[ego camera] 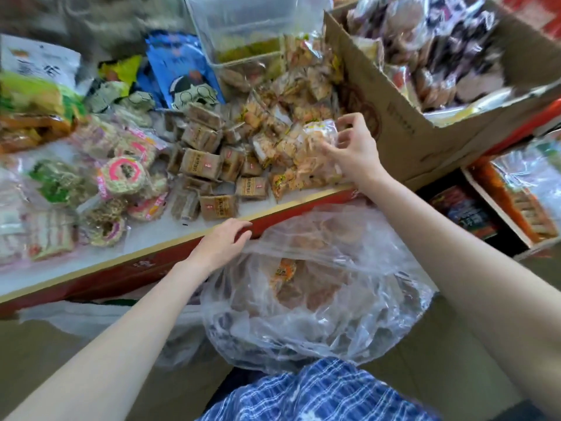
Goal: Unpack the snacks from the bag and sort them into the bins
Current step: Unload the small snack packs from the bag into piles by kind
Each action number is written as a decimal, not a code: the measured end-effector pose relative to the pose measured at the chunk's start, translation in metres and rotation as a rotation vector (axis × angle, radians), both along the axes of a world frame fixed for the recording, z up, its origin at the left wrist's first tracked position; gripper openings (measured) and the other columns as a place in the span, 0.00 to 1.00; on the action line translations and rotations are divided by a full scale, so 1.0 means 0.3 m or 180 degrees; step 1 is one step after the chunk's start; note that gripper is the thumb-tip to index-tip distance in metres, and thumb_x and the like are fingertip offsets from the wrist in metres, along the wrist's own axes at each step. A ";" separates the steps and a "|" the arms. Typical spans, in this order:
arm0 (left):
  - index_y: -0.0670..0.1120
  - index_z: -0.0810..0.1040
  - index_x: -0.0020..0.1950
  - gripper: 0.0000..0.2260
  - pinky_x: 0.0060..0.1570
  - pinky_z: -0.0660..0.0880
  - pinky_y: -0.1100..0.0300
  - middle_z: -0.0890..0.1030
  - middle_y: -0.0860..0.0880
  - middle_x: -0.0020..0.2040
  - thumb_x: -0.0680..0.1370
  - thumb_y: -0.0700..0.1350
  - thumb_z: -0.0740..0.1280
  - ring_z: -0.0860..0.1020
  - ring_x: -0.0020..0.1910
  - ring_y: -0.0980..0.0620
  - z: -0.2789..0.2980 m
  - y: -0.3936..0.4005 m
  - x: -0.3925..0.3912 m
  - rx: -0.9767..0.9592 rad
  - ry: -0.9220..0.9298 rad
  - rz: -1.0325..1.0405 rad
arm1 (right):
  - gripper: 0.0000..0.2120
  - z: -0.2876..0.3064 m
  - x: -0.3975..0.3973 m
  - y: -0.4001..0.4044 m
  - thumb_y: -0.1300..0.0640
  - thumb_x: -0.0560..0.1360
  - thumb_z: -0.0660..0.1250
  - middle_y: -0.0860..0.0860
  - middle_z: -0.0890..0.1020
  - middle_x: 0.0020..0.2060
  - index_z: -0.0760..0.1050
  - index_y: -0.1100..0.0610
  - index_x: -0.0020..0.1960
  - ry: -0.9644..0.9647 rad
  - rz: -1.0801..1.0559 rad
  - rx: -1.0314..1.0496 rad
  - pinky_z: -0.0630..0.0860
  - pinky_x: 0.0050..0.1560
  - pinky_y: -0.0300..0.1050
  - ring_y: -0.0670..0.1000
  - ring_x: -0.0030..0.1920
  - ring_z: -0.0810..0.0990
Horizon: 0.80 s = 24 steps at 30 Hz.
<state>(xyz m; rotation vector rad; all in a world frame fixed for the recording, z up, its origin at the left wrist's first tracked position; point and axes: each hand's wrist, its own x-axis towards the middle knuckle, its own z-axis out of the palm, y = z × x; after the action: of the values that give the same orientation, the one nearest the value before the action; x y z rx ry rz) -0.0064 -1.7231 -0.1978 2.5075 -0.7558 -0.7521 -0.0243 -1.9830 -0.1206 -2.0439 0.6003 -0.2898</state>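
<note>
A clear plastic bag point(318, 287) of brownish wrapped snacks sits low in the middle, against the red-edged counter point(151, 262). My left hand point(221, 244) rests on the bag's upper left rim, fingers curled over the plastic. My right hand point(353, 147) reaches over the counter with fingers spread, touching a clear packet of orange crackers point(318, 138) on a pile of similar packets point(282, 147). Whether that hand grips the packet is unclear. Brown square packets point(209, 168) lie left of the pile.
Pink and green ring-shaped snacks point(121, 174) cover the counter's left part. A clear plastic bin point(243, 28) stands at the back. A large cardboard box point(425, 95) full of wrapped snacks sits at the right. Blue and green bags point(179, 65) lie behind. More boxed goods point(516, 196) are lower right.
</note>
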 end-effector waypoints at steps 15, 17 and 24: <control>0.45 0.76 0.65 0.24 0.55 0.75 0.47 0.73 0.42 0.67 0.73 0.50 0.54 0.74 0.64 0.43 -0.139 0.009 -0.154 0.0575 -0.0585 -0.1276 | 0.23 -0.188 -0.232 -0.044 0.65 0.70 0.70 0.60 0.71 0.64 0.74 0.55 0.64 0.0199 0.1982 -0.1891 0.70 0.63 0.59 0.63 0.63 0.71; 0.48 0.77 0.64 0.24 0.54 0.75 0.44 0.74 0.44 0.67 0.72 0.51 0.54 0.74 0.64 0.42 -0.148 -0.033 -0.160 0.0757 -0.0832 -0.1737 | 0.29 -0.265 -0.422 -0.060 0.61 0.67 0.75 0.56 0.73 0.66 0.72 0.49 0.65 0.0500 0.2743 -0.2585 0.75 0.58 0.61 0.61 0.64 0.74; 0.53 0.44 0.78 0.24 0.71 0.36 0.44 0.40 0.52 0.78 0.83 0.52 0.48 0.37 0.76 0.48 -0.187 -0.176 -0.116 0.1650 -0.1003 -0.2869 | 0.30 -0.407 -0.447 -0.222 0.51 0.79 0.60 0.51 0.51 0.77 0.53 0.52 0.77 0.2435 0.2329 -0.3424 0.46 0.72 0.64 0.56 0.77 0.48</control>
<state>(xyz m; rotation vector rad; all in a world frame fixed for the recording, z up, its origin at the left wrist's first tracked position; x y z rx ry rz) -0.0411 -1.7759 -0.2539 2.7013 -2.1105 -0.9118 -0.1585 -2.0496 -0.2426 -3.2558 0.0289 0.8173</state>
